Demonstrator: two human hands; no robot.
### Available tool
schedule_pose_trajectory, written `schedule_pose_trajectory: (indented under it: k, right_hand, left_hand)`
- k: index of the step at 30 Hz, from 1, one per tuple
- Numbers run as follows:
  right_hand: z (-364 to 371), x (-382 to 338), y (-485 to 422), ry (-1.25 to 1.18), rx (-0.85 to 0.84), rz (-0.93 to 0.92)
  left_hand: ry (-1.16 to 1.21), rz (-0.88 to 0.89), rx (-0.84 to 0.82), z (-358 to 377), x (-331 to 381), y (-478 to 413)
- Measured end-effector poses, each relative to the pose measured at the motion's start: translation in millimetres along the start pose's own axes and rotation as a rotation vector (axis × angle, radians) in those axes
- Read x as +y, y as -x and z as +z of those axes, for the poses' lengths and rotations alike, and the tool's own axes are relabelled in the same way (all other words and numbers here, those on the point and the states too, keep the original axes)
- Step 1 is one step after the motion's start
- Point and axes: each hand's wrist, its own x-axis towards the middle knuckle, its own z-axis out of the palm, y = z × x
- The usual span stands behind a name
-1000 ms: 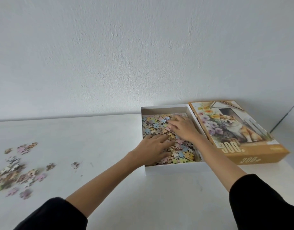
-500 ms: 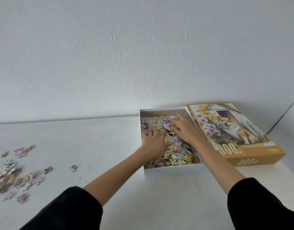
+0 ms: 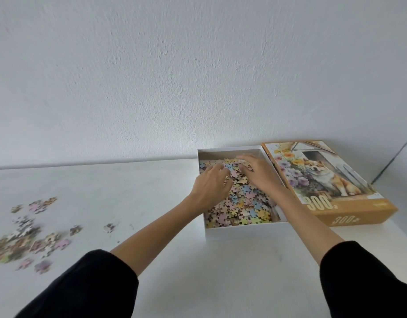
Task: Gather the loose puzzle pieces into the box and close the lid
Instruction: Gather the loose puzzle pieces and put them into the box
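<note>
Reaching palm-down, left hand (image 3: pixel 210 187) and right hand (image 3: pixel 260 173) touch pieces (image 3: pixel 243 208) in box (image 3: pixel 239 231).

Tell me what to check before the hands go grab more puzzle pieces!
1. Box open to take more: ok.
2. Lid out of the way, lying beside the box: ok.
3. Right hand free, fingers flat on the pieces in the box: ok.
4. Left hand free: cannot tell, its fingers curl down into the pieces.
5. All loose pieces gathered: not ok, a scatter lies on the table, far left.
</note>
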Motion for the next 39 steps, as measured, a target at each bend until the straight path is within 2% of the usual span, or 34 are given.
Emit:
schedule_pose_trajectory:
  k: [6,9,16,21,27,30,32,34,36,39]
  right_hand:
    - [-4.6,-49.3,-1.9,-0.177,0.04,-0.081]
    - [1.2,-82.7,1.4,-0.203,0.039,-0.131]
    - [37.2,-165.4,5.9,-0.235,-0.028,-0.183]
    - [77.4,-225.3,12.2,-0.266,-0.083,-0.142]
    - [145.0,-276.6,37.5,-0.286,-0.19,-0.102]
    - [186.0,-294.3,52.4,-0.181,-0.182,-0.022]
    - [205.3,-301.7,61.0,-0.064,-0.18,0.024]
    - [214.4,-308.9,68.1,-0.024,-0.183,0.033]
    - [217.6,-319.4,74.6,-0.036,-0.212,0.045]
    - [224.1,-330.9,84.6,0.061,-0.286,0.034]
  left_hand:
    - [0.105,0.063,0.172,-43.7,-15.4,34.1]
    - [0.14,0.073,0.194,-66.1,-30.7,58.6]
    - [0.139,0.011,0.143,-99.8,-90.0,122.8]
    - [0.111,0.0,0.081,-129.7,-148.9,172.7]
    - [0.011,0.123,-0.063,-153.0,-226.2,236.9]
    - [-0.003,0.137,-0.103,-151.2,-261.4,265.6]
    - [-0.029,0.12,-0.061,-149.1,-283.1,279.3]
    - [-0.062,0.016,-0.07,-148.1,-301.6,291.1]
    - [-0.09,-0.069,-0.151,-146.9,-313.3,303.0]
    - [-0.171,-0.016,-0.168,-139.9,-317.4,310.4]
